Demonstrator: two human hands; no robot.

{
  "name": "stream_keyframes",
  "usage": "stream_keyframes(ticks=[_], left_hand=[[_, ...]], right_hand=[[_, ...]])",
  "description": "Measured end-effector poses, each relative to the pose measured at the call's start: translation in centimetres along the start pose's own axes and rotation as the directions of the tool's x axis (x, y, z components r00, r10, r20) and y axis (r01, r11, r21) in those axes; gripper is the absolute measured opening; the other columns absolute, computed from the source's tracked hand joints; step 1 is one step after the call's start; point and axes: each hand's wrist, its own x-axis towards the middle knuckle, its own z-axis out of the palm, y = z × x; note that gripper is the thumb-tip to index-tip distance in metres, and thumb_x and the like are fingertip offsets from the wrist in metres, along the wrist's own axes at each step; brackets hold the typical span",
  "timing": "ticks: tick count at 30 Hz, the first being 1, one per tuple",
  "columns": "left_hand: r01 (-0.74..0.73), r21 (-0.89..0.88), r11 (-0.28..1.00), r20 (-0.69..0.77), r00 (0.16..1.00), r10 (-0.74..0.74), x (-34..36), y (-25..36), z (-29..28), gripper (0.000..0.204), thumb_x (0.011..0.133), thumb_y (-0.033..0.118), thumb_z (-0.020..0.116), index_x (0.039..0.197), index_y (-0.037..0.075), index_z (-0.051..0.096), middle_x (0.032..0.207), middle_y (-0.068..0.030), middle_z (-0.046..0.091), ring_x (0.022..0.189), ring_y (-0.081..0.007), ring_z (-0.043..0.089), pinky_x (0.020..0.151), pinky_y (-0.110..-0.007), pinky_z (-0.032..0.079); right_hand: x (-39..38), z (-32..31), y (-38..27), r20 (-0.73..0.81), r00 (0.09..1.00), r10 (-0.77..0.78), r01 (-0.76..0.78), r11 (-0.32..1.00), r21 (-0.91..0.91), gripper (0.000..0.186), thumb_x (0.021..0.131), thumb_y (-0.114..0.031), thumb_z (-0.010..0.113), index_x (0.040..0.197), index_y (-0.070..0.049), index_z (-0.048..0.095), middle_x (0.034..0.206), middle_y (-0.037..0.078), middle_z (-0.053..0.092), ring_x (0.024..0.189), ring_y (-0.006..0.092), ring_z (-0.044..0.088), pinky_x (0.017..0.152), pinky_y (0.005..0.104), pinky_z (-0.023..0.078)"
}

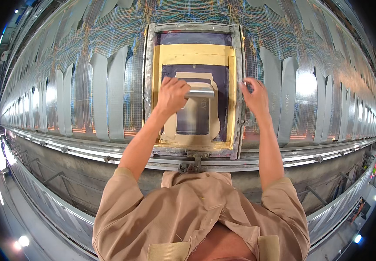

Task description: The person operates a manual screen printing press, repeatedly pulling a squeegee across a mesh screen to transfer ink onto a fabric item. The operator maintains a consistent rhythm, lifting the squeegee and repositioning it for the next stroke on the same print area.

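Note:
A screen-printing frame (237,108) with metal bars lies in front of me, its dark purple mesh bordered by yellow tape (192,50). Beige ink (214,124) is smeared over the middle of the mesh. My left hand (172,93) is closed around the left end of a squeegee (200,93), whose silvery bar lies crosswise over the inked area. The squeegee's lower edge is hard to make out. Beside the frame's right bar is my right hand (255,95), its fingers loosely bent and apart, holding nothing. I cannot tell whether its fingertips touch the bar.
Grey cut fabric pieces (288,98) lie in rows on the long printing table (81,100), which is covered with coloured lines. A metal rail (257,164) runs along its near edge, with a clamp-like bracket (196,161) at the frame's front. Another table row stretches behind me.

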Motion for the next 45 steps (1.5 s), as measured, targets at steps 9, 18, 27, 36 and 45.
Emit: stream_keyframes(ticks=[9,18,27,36,45], left_hand=[[0.139,-0.043,0.989,0.271,0.955,-0.122,8.8,-4.0,-0.6,0.015,0.071,0.020,0.083,0.082,0.012,0.075,0.079,-0.0073,0.073,0.080,-0.0274,0.069,0.084,-0.042,0.046],[0.035,-0.097,0.995,0.122,0.992,-0.023,1.2,-0.7,-0.1,0.020,0.064,0.011,0.083,0.083,0.010,0.075,0.082,-0.0076,0.071,0.080,-0.0297,0.068,0.079,-0.045,0.046],[0.116,-0.104,0.988,0.225,0.970,-0.091,-6.2,5.6,-3.1,0.023,0.065,0.007,0.080,0.087,0.012,0.076,0.082,-0.0045,0.071,0.083,-0.0249,0.067,0.080,-0.040,0.043],[0.106,-0.002,0.994,0.286,0.953,-0.101,7.8,-3.5,-0.7,0.013,0.074,0.018,0.079,0.084,0.011,0.075,0.082,-0.0092,0.074,0.083,-0.0293,0.069,0.085,-0.043,0.046],[0.117,-0.028,0.993,0.284,0.953,-0.104,8.1,-3.9,-0.2,0.012,0.074,0.017,0.080,0.083,0.011,0.074,0.078,-0.0100,0.072,0.079,-0.0311,0.069,0.083,-0.043,0.047]], right_hand=[[9.5,3.4,-11.2,0.402,0.865,-0.300,0.402,0.893,-0.200,0.027,0.084,-0.027,0.076,0.100,-0.006,0.073,0.098,0.017,0.074,0.098,0.0371,0.069,0.089,0.0460,0.054],[2.0,6.7,-9.9,0.411,0.828,-0.382,0.519,0.798,-0.306,0.018,0.073,-0.016,0.077,0.087,-0.008,0.071,0.082,0.014,0.073,0.086,0.0331,0.070,0.085,0.0459,0.049],[-7.7,6.8,-8.8,0.372,0.792,-0.484,0.580,0.787,-0.210,0.023,0.072,-0.014,0.078,0.093,-0.008,0.069,0.078,0.010,0.072,0.081,0.0314,0.069,0.081,0.0430,0.049],[8.6,4.8,-11.1,0.437,0.864,-0.249,0.388,0.883,-0.264,0.020,0.077,-0.018,0.076,0.095,-0.009,0.074,0.089,0.017,0.075,0.088,0.0376,0.072,0.081,0.0478,0.056],[9.2,5.0,-11.4,0.454,0.876,-0.164,0.306,0.916,-0.259,0.020,0.077,-0.016,0.074,0.096,-0.009,0.074,0.093,0.018,0.075,0.091,0.0381,0.072,0.083,0.0481,0.057]])
